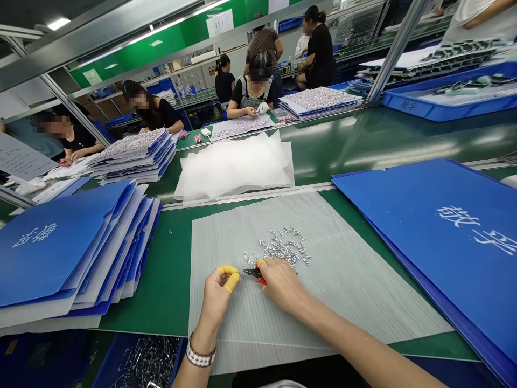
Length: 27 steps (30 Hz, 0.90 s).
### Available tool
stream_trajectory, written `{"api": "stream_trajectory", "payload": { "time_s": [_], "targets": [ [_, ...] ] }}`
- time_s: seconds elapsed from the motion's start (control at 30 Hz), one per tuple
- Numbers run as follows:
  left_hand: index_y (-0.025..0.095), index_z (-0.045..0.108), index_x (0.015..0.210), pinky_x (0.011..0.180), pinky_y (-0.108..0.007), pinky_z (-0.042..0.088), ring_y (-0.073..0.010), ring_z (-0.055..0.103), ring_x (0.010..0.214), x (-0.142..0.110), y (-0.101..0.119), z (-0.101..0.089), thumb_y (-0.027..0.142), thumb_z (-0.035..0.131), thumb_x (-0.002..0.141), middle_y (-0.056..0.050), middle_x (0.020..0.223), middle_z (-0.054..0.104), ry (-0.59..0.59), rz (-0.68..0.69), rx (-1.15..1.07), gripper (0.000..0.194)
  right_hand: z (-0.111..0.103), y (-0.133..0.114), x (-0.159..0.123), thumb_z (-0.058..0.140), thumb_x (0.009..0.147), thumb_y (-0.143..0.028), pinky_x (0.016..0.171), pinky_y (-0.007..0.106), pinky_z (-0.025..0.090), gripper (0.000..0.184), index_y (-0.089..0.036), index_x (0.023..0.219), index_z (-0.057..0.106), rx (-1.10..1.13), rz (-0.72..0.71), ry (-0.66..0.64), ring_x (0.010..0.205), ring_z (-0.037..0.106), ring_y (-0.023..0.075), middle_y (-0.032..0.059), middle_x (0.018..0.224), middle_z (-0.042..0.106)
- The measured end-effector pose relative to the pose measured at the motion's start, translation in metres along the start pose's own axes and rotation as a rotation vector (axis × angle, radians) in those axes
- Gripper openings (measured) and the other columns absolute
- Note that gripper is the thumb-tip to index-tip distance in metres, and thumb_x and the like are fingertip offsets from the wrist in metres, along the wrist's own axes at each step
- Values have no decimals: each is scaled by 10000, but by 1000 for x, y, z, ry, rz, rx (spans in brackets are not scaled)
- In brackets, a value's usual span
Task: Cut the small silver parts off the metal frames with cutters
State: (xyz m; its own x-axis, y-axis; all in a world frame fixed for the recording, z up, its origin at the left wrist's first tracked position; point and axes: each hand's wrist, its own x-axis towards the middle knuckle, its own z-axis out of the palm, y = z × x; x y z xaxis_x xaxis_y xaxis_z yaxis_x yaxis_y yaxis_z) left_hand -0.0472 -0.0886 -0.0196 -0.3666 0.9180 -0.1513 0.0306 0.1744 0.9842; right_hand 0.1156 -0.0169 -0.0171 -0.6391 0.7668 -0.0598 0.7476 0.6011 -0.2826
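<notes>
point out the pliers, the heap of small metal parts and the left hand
Pliers (253, 272): head view, on the dark metal nose
Heap of small metal parts (284, 250): head view, near its middle
Left hand (216, 293): head view, below the yellow-covered fingers

Bright indoor light, mostly from overhead; I see one ceiling lamp (58, 23) burning out white at upper left. Pale glare streaks the far green desk (323, 148); white sheets (234, 167) nearly wash out. Metal bits (283, 250) glint. Shade deepens around the blue bin (105, 364) below. Wide lens tilts and stretches the edges. Background soft, heads pixelated. What the left hand (218, 291) pinches is too tiny for me to read.
</notes>
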Motion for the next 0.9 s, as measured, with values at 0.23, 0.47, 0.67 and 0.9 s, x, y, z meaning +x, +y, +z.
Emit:
{"api": "stream_trajectory", "payload": {
  "time_s": [0.23, 0.47, 0.67, 0.9],
  "targets": [
    [169, 672, 798, 696, -292, 463, -172, 588, 726, -7, -13, 0, 302, 620, 738, -44, 783, 673, 59, 123, 284, 155, 6, -3, -2, 488, 748, -19, 738, 321, 336, 256, -155, 942, 583, 3, -40, 18, 877, 553, 245, 85, 891, 629],
    [211, 683, 783, 639, -289, 417, -175, 560, 664, -8, -17, 18, 240, 573, 762, -24, 711, 650, 18, 244, 470, 116, -2, 19, 3, 559, 741, -152, 656, 269, 396, 203, -185, 940, 544, 706, 138, 43, 727, 571, 164, 5, 786, 618],
    [250, 705, 848, 707, -335, 385, -215, 565, 724, 0, -14, 36, 195, 601, 747, -42, 748, 663, 19, 422, 526, 155, -3, 24, 0, 615, 684, -271, 684, 277, 422, 245, -185, 889, 511, 1325, 172, 132, 714, 537, 136, -16, 763, 540],
    [239, 673, 1017, 739, -320, 450, -202, 585, 820, -2, -4, 37, 305, 576, 815, -66, 932, 667, 2, 303, 213, 233, -8, 12, -3, 684, 649, -324, 545, 238, 351, 306, -189, 874, 526, 1553, 297, 80, 617, 449, 107, -26, 737, 510]
  ]
}}
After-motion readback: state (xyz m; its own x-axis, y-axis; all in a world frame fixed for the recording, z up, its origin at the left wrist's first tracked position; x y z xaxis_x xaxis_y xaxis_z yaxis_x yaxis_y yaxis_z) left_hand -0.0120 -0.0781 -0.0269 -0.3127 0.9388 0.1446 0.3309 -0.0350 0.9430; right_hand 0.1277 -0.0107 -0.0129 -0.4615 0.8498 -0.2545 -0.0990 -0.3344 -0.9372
